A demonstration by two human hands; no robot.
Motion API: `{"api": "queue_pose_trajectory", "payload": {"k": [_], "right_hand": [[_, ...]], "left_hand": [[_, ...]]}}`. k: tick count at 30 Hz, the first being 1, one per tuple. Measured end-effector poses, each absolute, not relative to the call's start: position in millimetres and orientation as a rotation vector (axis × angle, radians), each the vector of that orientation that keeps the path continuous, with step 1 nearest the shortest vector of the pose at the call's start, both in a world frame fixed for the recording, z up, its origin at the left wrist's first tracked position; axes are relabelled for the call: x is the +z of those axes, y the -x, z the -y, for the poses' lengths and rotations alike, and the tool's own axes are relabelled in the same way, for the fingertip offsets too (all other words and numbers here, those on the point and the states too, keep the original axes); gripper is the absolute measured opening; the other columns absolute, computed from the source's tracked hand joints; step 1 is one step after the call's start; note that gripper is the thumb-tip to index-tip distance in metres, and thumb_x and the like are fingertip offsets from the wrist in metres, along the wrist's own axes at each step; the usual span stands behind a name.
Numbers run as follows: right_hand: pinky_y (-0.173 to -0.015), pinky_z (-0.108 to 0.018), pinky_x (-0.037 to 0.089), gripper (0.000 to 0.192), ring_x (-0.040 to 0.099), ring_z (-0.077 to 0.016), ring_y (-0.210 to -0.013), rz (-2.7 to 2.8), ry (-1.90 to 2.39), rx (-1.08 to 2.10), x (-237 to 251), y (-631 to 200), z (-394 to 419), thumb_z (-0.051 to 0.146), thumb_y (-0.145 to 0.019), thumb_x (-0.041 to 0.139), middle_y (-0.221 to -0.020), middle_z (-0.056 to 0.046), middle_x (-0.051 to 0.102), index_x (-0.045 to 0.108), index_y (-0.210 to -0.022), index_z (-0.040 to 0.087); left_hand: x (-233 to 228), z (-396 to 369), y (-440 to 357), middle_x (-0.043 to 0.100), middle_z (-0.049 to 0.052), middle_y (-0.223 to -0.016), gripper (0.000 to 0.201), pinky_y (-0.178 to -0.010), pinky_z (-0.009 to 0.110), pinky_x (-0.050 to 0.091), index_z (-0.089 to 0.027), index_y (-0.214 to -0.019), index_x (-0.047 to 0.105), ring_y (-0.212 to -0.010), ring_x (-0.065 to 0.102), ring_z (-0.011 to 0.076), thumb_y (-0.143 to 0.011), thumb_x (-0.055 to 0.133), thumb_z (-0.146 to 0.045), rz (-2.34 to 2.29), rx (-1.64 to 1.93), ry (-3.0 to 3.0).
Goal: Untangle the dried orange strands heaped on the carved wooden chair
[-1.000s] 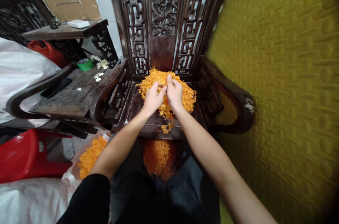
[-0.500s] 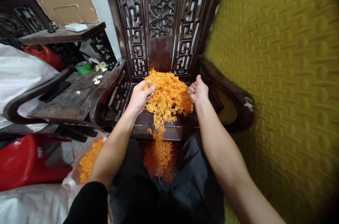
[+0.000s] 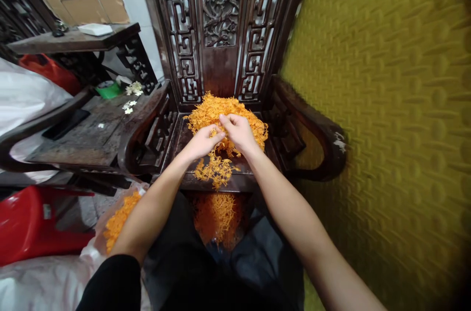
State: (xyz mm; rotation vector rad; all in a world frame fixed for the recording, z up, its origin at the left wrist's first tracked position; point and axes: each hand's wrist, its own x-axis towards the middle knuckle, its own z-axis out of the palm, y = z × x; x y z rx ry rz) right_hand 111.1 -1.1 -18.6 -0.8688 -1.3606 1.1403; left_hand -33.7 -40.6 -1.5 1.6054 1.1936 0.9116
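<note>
A heap of thin, branching orange pieces [image 3: 209, 105], like plastic flower sprigs, is piled on the seat of a dark carved wooden chair [image 3: 221, 73]. My left hand [image 3: 204, 143] is closed, with orange sprigs between its thumb and fingers. Close beside it, over the front of the heap, my right hand [image 3: 238, 130] is closed in a pinch; whatever its fingertips hold is hidden. A loose clump of the same sprigs [image 3: 215, 171] lies below my hands at the seat's front edge.
More sprigs [image 3: 222, 213] are in a container between my legs. An open bag [image 3: 123, 215] of orange pieces sits at lower left, near a red plastic stool [image 3: 33, 225]. Green tape [image 3: 108, 89] rests on the neighbouring chair. A yellow textured wall [image 3: 390, 80] borders the right side.
My right hand has moved left from the heap's right side to meet my left hand. My left hand has shifted slightly right and down. The view has shifted slightly.
</note>
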Motion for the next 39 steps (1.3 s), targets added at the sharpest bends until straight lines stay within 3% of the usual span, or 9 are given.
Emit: {"api": "queue_pose_trajectory", "payload": {"k": [6,11,15,19,25,28,31,36,39], "right_hand": [[-0.035,-0.02,0.02,0.047,0.029,-0.0063,-0.039,0.729,0.974,1.395,-39.0,-86.1,-23.8,0.059,-0.083,0.071,-0.048,0.009,0.036,0.051,-0.068,0.02],[-0.031,-0.013,0.015,0.045,0.017,-0.0044,-0.034,0.234,0.934,1.476,-30.9,-144.9,-56.8,0.047,-0.105,0.045,-0.047,0.013,0.017,0.03,-0.07,0.022],[-0.03,-0.009,0.026,0.041,0.034,-0.0021,-0.036,0.212,0.81,1.634,-24.8,-185.9,-54.7,0.044,-0.106,0.044,-0.055,0.008,0.045,0.037,-0.073,0.021],[-0.037,-0.007,0.043,0.031,0.058,-0.0023,-0.049,0.12,0.702,1.757,-20.0,-182.4,-41.7,0.04,-0.099,0.06,-0.07,0.002,0.065,0.049,-0.079,0.019],[-0.03,-0.008,0.025,0.02,0.033,-0.0009,-0.036,0.495,0.635,1.828,-15.6,-165.3,-26.9,0.033,-0.089,0.075,-0.053,0.012,0.043,0.058,-0.09,0.021],[-0.031,-0.016,0.017,0.032,0.021,-0.0046,-0.036,0.808,0.729,1.731,-19.6,-143.1,-12.1,0.051,-0.086,0.073,-0.049,0.012,0.027,0.062,-0.088,0.021],[-0.042,-0.02,0.03,0.042,0.035,-0.0077,-0.045,1.227,0.917,1.342,-25.8,-115.4,6.5,0.06,-0.078,0.075,-0.056,0.006,0.045,0.065,-0.083,0.02],[-0.07,-0.029,0.044,0.041,0.059,-0.0184,-0.076,1.52,1.083,0.645,-37.5,-89.9,19.6,0.052,-0.083,0.073,-0.099,-0.006,0.07,0.063,-0.112,0.025],[-0.074,-0.03,0.043,0.025,0.06,-0.0204,-0.084,1.487,1.074,0.573,-42.7,-88.7,10.9,0.047,-0.096,0.055,-0.097,-0.007,0.069,0.061,-0.102,0.024]], "left_hand": [[-0.2,30.2,27.6,0.046,-0.005,-0.053,0.018,-0.05,0.024,0.024,-0.017,-0.072,0.053,-0.046,0.036,0.0079,-0.081,0.067,-0.025,-1.241,0.917,-1.318],[1.7,37.8,33.2,0.054,-0.004,-0.054,0.019,-0.054,0.024,0.033,-0.017,-0.073,0.056,-0.047,0.043,0.0088,-0.082,0.069,-0.027,-1.079,0.779,-1.303],[-10.5,28.5,40.6,0.072,0.005,-0.082,0.028,-0.079,0.03,0.049,-0.016,-0.082,0.055,-0.069,0.065,0.0134,-0.084,0.073,-0.037,-0.97,1.016,-1.287],[-23.3,10.7,43.1,0.069,0.001,-0.077,0.026,-0.058,0.024,0.044,-0.017,-0.1,0.055,-0.046,0.053,0.0076,-0.084,0.071,-0.03,-1.099,1.238,-0.917],[-11.1,9.3,40.3,0.062,0.003,-0.079,0.043,-0.053,0.02,0.035,-0.016,-0.11,0.067,-0.054,0.048,0.0069,-0.089,0.064,-0.053,-0.914,1.295,-0.766],[-2.2,14.4,34.0,0.065,0.009,-0.085,0.069,-0.058,0.024,0.04,-0.015,-0.11,0.068,-0.067,0.057,0.0142,-0.087,0.046,-0.077,-0.843,1.296,-0.715],[1.8,18.3,25.8,0.066,0.013,-0.088,0.075,-0.064,0.028,0.047,-0.014,-0.11,0.068,-0.077,0.061,0.0188,-0.089,0.036,-0.079,-0.829,1.343,-0.708],[2.3,21.4,8.4,0.066,0.013,-0.089,0.063,-0.069,0.029,0.051,-0.014,-0.108,0.068,-0.084,0.063,0.0213,-0.095,0.035,-0.066,-0.796,1.368,-0.718],[-1.6,18.9,0.2,0.066,0.009,-0.088,0.037,-0.07,0.026,0.051,-0.015,-0.098,0.068,-0.084,0.063,0.0174,-0.097,0.048,-0.046,-0.871,1.38,-0.724]]}}
